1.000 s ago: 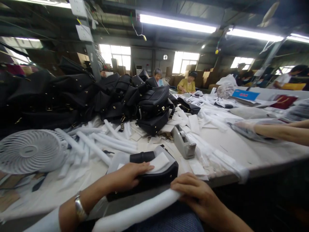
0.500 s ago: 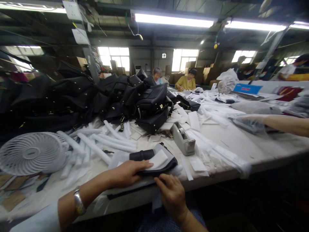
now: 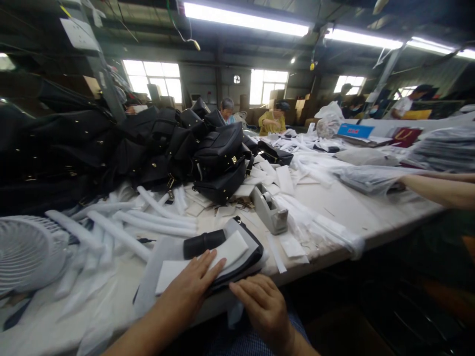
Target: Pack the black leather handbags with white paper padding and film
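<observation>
A flat black bag (image 3: 256, 249) lies at the table's near edge with thin, pale grey wrapping (image 3: 148, 269) over it. On top of that are a long white padding strip (image 3: 235, 245) and a black rolled piece, perhaps a wrapped handle (image 3: 204, 243). My left hand (image 3: 195, 277) rests flat on the white strip, fingers stretched out. Just off the bag's front edge is my right hand (image 3: 265, 301), its fingers curled and pressed together. Whatever they pinch is hidden. Below them a pale translucent strip (image 3: 235, 315) hangs past the table edge.
Black bags (image 3: 218, 148) are heaped behind. White foam tubes (image 3: 156, 225) and a white fan (image 3: 27, 252) are at left. A grey tape dispenser (image 3: 270, 210) stands behind the bag. At right, another person's arm (image 3: 438, 190) reaches to a plastic-wrapped item (image 3: 367, 178).
The view has swung right, shifting the scene leftward. My left hand has flattened over the white strip, whose left end now shows. My right hand remains by the front edge, fingers still curled.
</observation>
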